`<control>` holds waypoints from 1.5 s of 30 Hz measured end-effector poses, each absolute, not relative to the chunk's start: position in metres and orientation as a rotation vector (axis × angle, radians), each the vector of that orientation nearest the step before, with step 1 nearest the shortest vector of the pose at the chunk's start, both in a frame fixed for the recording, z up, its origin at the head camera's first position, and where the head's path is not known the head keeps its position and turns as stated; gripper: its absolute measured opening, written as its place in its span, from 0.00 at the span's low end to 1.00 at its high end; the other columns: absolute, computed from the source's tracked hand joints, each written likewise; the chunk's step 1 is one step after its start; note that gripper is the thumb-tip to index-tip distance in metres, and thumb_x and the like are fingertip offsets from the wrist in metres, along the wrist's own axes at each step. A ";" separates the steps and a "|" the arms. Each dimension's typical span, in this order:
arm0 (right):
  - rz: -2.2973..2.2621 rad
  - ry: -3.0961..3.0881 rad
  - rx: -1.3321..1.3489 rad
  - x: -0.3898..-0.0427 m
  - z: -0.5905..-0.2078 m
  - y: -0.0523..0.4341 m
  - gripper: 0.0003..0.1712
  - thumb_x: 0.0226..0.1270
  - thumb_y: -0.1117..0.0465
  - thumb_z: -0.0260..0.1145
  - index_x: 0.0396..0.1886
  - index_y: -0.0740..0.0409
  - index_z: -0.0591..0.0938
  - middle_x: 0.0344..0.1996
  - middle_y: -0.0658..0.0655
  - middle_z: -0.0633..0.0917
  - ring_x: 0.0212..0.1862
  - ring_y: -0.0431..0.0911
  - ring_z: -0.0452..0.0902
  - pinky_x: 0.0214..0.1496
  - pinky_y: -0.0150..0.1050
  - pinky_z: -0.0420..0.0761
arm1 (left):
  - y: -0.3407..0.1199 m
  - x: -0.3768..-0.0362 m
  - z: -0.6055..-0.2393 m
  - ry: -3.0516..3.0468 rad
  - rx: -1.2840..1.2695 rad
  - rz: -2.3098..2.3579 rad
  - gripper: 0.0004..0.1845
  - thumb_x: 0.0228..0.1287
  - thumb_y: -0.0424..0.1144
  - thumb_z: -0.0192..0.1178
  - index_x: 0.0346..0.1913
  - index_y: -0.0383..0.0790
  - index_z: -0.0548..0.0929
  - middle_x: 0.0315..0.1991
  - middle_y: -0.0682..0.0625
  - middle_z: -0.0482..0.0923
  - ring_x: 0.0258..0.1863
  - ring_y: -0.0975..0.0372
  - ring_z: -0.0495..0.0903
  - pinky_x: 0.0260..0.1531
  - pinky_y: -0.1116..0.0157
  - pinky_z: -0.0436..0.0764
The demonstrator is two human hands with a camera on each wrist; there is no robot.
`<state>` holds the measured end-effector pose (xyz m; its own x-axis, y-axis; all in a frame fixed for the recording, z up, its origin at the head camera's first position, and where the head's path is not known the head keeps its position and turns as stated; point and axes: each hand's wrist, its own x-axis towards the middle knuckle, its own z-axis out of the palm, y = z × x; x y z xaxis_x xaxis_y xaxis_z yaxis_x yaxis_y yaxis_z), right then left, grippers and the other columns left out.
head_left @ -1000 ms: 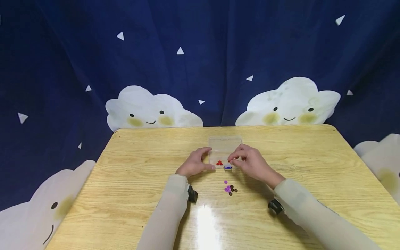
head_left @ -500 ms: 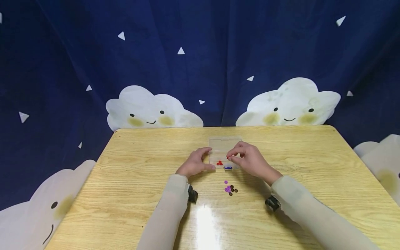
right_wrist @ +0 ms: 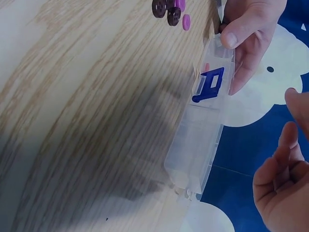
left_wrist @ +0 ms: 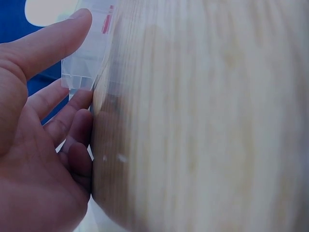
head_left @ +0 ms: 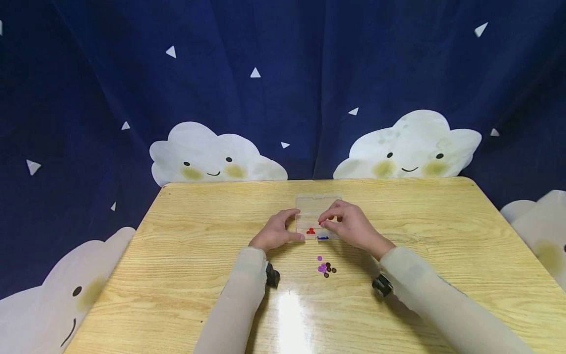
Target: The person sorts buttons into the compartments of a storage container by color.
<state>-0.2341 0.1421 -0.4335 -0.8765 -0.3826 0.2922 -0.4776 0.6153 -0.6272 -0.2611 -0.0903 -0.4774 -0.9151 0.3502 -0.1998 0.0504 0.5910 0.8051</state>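
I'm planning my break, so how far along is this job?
Done, it seems: red buttons lie in the clear box. In hand: the right hand pinches another red piece over the box; the left hand holds the box. Remaining, probably: purple buttons and brown buttons, loose on the table.

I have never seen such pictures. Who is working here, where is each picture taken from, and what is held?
There is no machine: a person works with a bare left hand and right hand. The wide picture comes from a head camera; the two close ones, from wrist cameras. On the wooden table stands an open clear box with a blue part at its near side and red pieces inside. Nearer the person lie purple buttons and dark brown buttons. The left hand holds the box's left end; the right pinches a small red piece.
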 end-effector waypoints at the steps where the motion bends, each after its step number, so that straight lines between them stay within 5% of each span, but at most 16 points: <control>1: 1.109 -2.706 0.729 -0.235 -0.434 0.142 0.06 0.63 0.65 0.70 0.34 0.51 0.91 0.30 0.49 0.82 0.29 0.39 0.66 0.31 0.32 0.69 | -0.090 -0.261 -0.477 2.483 0.323 1.245 0.43 0.56 0.44 0.73 0.74 0.53 0.65 0.74 0.46 0.65 0.71 0.51 0.67 0.70 0.52 0.68; 17: 1.079 -2.793 0.684 -0.243 -0.439 0.139 0.06 0.63 0.64 0.69 0.34 0.51 0.91 0.30 0.50 0.82 0.29 0.41 0.68 0.32 0.33 0.70 | -0.090 -0.260 -0.475 2.495 0.333 1.239 0.43 0.56 0.45 0.74 0.74 0.50 0.65 0.73 0.45 0.66 0.69 0.51 0.69 0.68 0.51 0.70; 27: 1.033 -2.811 0.741 -0.247 -0.446 0.138 0.06 0.61 0.66 0.69 0.34 0.56 0.91 0.30 0.51 0.84 0.35 0.42 0.76 0.42 0.40 0.76 | -0.090 -0.261 -0.475 2.502 0.328 1.233 0.43 0.56 0.44 0.74 0.74 0.51 0.66 0.73 0.46 0.66 0.69 0.52 0.68 0.69 0.51 0.69; 45: 0.868 -2.856 0.742 -0.250 -0.451 0.131 0.05 0.60 0.64 0.72 0.33 0.51 0.92 0.29 0.48 0.84 0.37 0.44 0.75 0.46 0.42 0.74 | -0.091 -0.262 -0.479 2.491 0.328 1.242 0.43 0.56 0.44 0.74 0.74 0.53 0.65 0.73 0.47 0.66 0.67 0.51 0.69 0.68 0.51 0.70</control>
